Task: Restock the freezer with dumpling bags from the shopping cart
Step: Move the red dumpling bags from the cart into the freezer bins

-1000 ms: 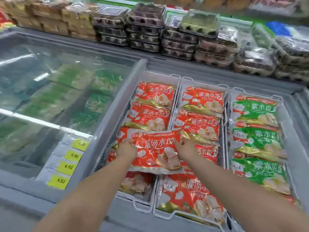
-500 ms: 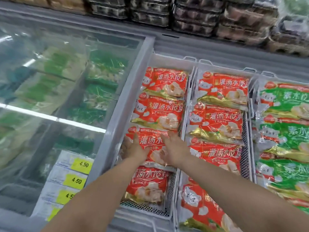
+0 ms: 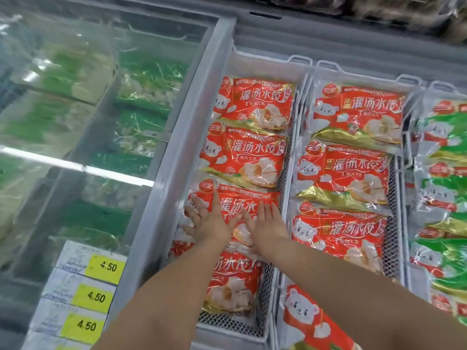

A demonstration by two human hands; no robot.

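Bag (image 3: 242, 197), red, lies third from the far edge of the leftmost basket (image 3: 265, 60); left hand (image 3: 212, 221) and right hand (image 3: 268, 223) press it, fingers straight.

Freezer basket (image 3: 265, 64) w/ dumpling bags (image 3: 249, 157)

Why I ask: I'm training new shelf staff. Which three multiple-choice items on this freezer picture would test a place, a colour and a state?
1. The red bag under the left hand and right hand lies:
A in the left basket
B in the middle basket
C under the glass lid

2. The bags in the right basket are mostly:
A blue
B green
C purple

3. Both hands are:
A lifting the red bag clear
B flat on the red bag
C off the red bag

1 A: it lies third in the left basket's row.
2 B: green wrappers fill that basket.
3 B: straight fingers press on it.
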